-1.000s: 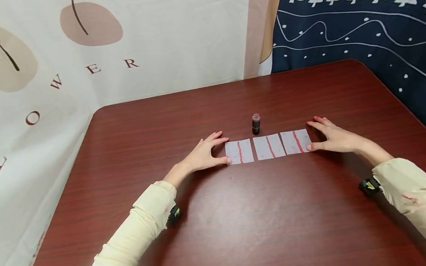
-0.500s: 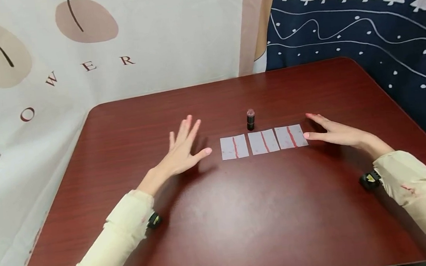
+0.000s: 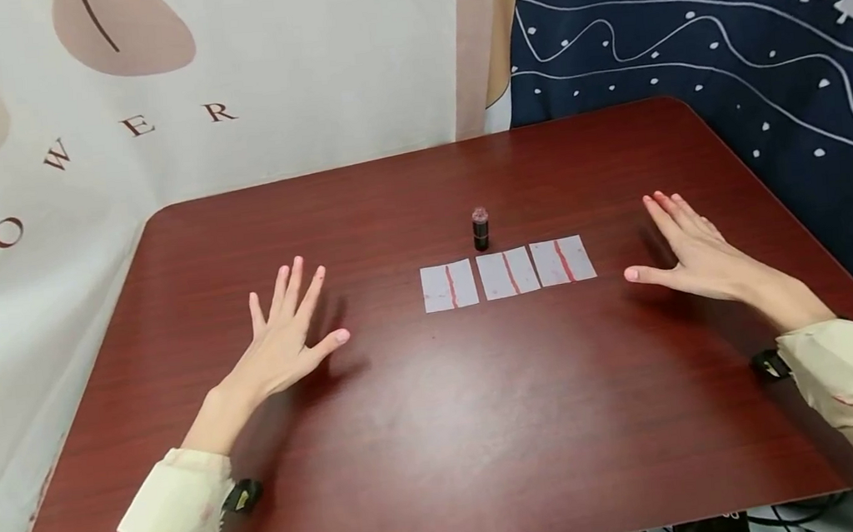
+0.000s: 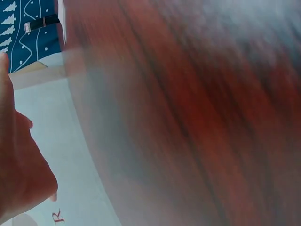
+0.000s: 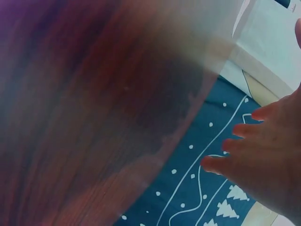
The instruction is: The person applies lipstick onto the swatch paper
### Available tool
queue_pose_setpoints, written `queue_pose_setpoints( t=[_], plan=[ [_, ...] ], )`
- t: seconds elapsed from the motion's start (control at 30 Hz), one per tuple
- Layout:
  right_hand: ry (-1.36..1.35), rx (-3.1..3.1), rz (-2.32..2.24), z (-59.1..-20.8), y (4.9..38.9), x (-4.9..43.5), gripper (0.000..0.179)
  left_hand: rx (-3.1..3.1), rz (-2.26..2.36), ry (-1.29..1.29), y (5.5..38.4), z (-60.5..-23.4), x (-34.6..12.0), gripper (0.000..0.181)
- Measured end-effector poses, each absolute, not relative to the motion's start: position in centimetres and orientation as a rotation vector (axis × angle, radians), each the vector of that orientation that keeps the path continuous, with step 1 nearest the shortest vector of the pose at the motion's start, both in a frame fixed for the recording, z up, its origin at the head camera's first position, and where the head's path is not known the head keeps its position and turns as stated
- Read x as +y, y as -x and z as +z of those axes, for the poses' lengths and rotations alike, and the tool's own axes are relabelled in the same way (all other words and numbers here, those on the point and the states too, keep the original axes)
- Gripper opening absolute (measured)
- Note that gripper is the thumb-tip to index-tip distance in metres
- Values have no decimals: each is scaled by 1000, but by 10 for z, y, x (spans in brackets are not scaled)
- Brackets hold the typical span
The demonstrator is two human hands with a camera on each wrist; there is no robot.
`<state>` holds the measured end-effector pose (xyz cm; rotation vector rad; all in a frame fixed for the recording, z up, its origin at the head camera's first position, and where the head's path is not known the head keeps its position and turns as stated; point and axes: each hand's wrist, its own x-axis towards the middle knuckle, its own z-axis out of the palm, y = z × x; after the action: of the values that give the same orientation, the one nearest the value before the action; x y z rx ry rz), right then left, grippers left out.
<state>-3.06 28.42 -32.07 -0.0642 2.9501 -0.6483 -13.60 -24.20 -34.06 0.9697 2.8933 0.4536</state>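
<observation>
Three white paper squares lie in a row on the table: a left square (image 3: pixel 436 289), a middle square (image 3: pixel 496 275) and a right square (image 3: pixel 548 264), each crossed by a red streak. Just behind the middle one stands a small dark tube with a clear pinkish top (image 3: pixel 480 230), which looks like a lipstick. My left hand (image 3: pixel 275 345) is spread over the table, well left of the papers, holding nothing. To their right, my right hand (image 3: pixel 711 254) is also spread and holds nothing. Red marks show on the right fingertips (image 5: pixel 211 163).
The dark red wooden table (image 3: pixel 425 433) has rounded back corners. A pale printed cloth (image 3: pixel 321 74) hangs behind it, and a navy cloth with white trees (image 3: pixel 679 37) at the right. Black cables (image 3: pixel 799 514) show below the front edge.
Both hands have come away from the outer papers, the left one to the left and nearer me, the right one to the right. Their fingers have spread. The view has shifted slightly.
</observation>
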Motion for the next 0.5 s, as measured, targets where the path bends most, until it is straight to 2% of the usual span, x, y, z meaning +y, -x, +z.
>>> queue_pose_setpoints(
  t=[0.27, 0.5],
  plan=[
    [52, 2867, -600, -318, 29, 278, 104, 2833, 431, -949, 130, -341, -236, 88],
    [-21, 2763, -501, -327, 24, 271, 126, 2765, 521, -857, 128, -348, -230, 96]
  ],
)
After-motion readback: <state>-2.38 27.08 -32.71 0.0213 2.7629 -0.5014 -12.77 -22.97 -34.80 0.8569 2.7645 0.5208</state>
